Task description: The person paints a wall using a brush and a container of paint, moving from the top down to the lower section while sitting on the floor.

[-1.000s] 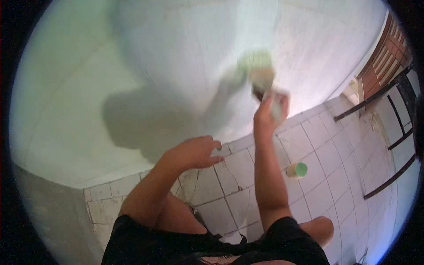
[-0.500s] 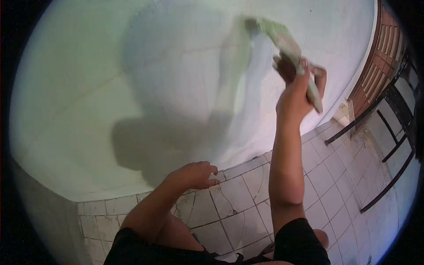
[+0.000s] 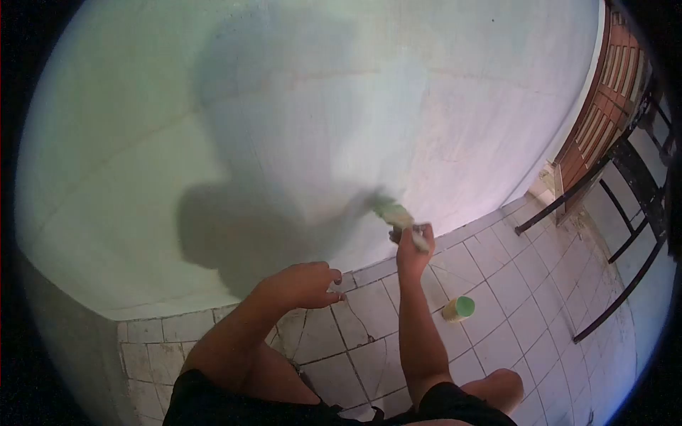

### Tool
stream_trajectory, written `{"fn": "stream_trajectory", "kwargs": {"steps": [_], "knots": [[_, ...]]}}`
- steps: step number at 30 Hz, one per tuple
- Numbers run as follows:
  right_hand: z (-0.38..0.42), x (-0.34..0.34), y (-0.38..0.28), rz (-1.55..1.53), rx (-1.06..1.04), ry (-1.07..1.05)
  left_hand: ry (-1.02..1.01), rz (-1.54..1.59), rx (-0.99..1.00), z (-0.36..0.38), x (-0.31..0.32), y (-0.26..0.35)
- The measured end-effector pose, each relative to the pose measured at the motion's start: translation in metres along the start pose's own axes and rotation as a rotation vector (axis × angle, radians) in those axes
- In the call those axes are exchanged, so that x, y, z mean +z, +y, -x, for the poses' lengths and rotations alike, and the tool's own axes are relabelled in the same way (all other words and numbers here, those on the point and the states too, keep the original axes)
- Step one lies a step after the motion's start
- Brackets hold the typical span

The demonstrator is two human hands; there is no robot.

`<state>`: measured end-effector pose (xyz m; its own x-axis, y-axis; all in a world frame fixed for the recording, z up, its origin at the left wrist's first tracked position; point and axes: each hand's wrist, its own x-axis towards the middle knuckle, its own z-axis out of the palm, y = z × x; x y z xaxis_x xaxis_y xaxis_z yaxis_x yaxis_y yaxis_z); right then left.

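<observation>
My right hand [image 3: 413, 252] grips the pale handle of a paintbrush [image 3: 395, 213], low in front of the wall [image 3: 369, 142]. The brush's green-stained bristle end points up and left, at or very near the wall surface; contact cannot be made out. My left hand [image 3: 305, 284] hangs above the floor near the foot of the wall, fingers loosely curved and apart, with nothing visible in it. On the tiles to the right of my right forearm stands a small yellowish cup [image 3: 450, 311] with green paint showing at its top.
A dark metal-framed chair [image 3: 632, 170] stands at the right. Behind it is a brown slatted wooden door [image 3: 607, 99]. The floor has white tiles [image 3: 504, 312], some cracked. My bent knee [image 3: 501, 389] is at the lower right. A large shadow falls on the wall.
My right hand has brought the paintbrush down the wall and slightly left, from high up to near the floor. The cup has come into sight. My left hand has barely moved.
</observation>
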<state>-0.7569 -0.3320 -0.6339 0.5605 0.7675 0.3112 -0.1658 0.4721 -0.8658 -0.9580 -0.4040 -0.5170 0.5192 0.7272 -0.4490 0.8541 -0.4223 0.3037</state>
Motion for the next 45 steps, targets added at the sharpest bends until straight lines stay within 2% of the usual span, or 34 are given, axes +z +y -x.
{"fn": "stream_trajectory", "kwargs": {"steps": [1, 2, 3, 4, 5, 6, 7, 8, 9, 11, 13, 15, 16, 17, 20, 21, 24, 25, 27, 28, 30, 31, 32, 33, 34, 35, 37, 38, 40, 42, 43, 45], "knots": [[-0.014, 0.004, -0.02, 0.206, 0.001, -0.049, 0.003, -0.003, 0.002, 0.001, 0.0, 0.0], [-0.031, 0.015, -0.038, 0.183, -0.026, -0.106, 0.004, -0.005, 0.003, 0.001, 0.001, 0.001], [-0.048, 0.035, -0.056, 0.026, -0.086, -0.047, -0.008, 0.0, 0.008, 0.001, 0.0, 0.003], [-0.065, 0.049, -0.084, 0.033, -0.16, -0.128, -0.01, 0.0, -0.007, 0.001, -0.001, 0.005], [-0.084, 0.067, -0.113, 0.246, -0.31, -0.044, -0.009, 0.0, -0.025, 0.001, -0.002, 0.005], [-0.106, 0.083, -0.132, 0.128, -0.286, -0.028, -0.016, 0.002, -0.024, 0.001, -0.004, 0.005], [-0.119, 0.097, -0.156, 0.177, -0.445, 0.039, -0.014, 0.0, -0.023, 0.001, -0.004, 0.005], [-0.126, 0.104, -0.183, 0.178, -0.41, 0.018, -0.012, 0.0, -0.022, 0.0, -0.004, 0.005], [-0.14, 0.11, -0.195, -0.094, -0.377, -0.009, -0.023, 0.006, -0.023, -0.002, -0.004, 0.003], [-0.143, 0.115, -0.22, -0.401, -0.486, -0.081, -0.028, 0.004, -0.011, -0.008, 0.001, -0.003], [-0.124, 0.112, -0.227, -0.585, -0.503, -0.196, -0.005, 0.002, -0.006, -0.01, 0.002, -0.004], [-0.138, 0.106, -0.189, -0.479, -0.567, -0.116, 0.026, -0.005, -0.008, -0.01, 0.004, -0.005], [-0.136, 0.097, -0.156, -0.27, -0.62, -0.119, 0.023, 0.006, -0.008, -0.011, 0.004, -0.006], [-0.123, 0.089, -0.124, -0.106, -0.616, -0.035, 0.022, 0.016, -0.009, -0.011, 0.003, -0.006], [-0.059, 0.057, -0.049, -0.185, -0.325, -0.057, -0.058, 0.002, -0.041, -0.012, -0.003, -0.001], [-0.038, 0.04, -0.024, -0.017, -0.288, -0.058, -0.051, -0.003, -0.049, -0.012, -0.003, -0.001], [0.013, -0.003, 0.036, -0.017, -0.054, -0.067, -0.022, -0.009, -0.027, -0.014, 0.003, -0.003], [0.018, -0.008, 0.035, -0.026, -0.065, -0.063, -0.041, -0.001, -0.032, -0.015, 0.003, -0.002], [0.022, -0.011, 0.027, -0.081, 0.074, -0.035, -0.059, 0.0, -0.037, -0.015, -0.002, 0.001], [0.009, 0.001, 0.008, 0.003, 0.021, -0.026, -0.061, 0.008, -0.042, -0.013, -0.005, 0.006], [-0.031, 0.027, -0.032, 0.127, -0.142, -0.032, -0.075, 0.022, -0.047, -0.01, -0.004, 0.007], [-0.048, 0.047, -0.071, 0.087, -0.183, -0.02, -0.077, 0.008, -0.029, -0.013, -0.002, 0.004], [-0.068, 0.061, -0.097, 0.184, -0.375, -0.008, -0.078, -0.007, -0.009, -0.014, -0.002, 0.002], [-0.086, 0.077, -0.121, 0.069, -0.363, 0.015, -0.084, -0.008, -0.009, -0.013, -0.003, 0.002], [-0.106, 0.087, -0.141, 0.161, -0.572, 0.077, -0.078, 0.0, -0.031, -0.012, -0.006, 0.003], [-0.114, 0.101, -0.168, 0.025, -0.671, 0.092, -0.077, 0.01, -0.056, -0.011, -0.007, 0.002], [-0.14, 0.11, -0.191, -0.218, -0.664, -0.012, -0.073, -0.004, -0.044, -0.014, -0.004, -0.004], [-0.137, 0.108, -0.194, -0.202, -0.641, -0.003, -0.057, -0.022, -0.024, -0.016, 0.0, -0.007], [-0.13, 0.109, -0.194, -0.521, -0.492, -0.124, -0.058, -0.008, -0.015, -0.016, 0.002, -0.01], [-0.108, 0.098, -0.153, -0.557, -0.313, -0.084, -0.035, 0.008, -0.009, -0.015, 0.004, -0.012], [-0.104, 0.086, -0.113, -0.498, -0.306, -0.096, -0.033, 0.003, -0.01, -0.015, 0.005, -0.013], [-0.069, 0.062, -0.061, -0.434, -0.081, -0.013, -0.027, -0.005, -0.016, -0.016, 0.007, -0.014]]}}
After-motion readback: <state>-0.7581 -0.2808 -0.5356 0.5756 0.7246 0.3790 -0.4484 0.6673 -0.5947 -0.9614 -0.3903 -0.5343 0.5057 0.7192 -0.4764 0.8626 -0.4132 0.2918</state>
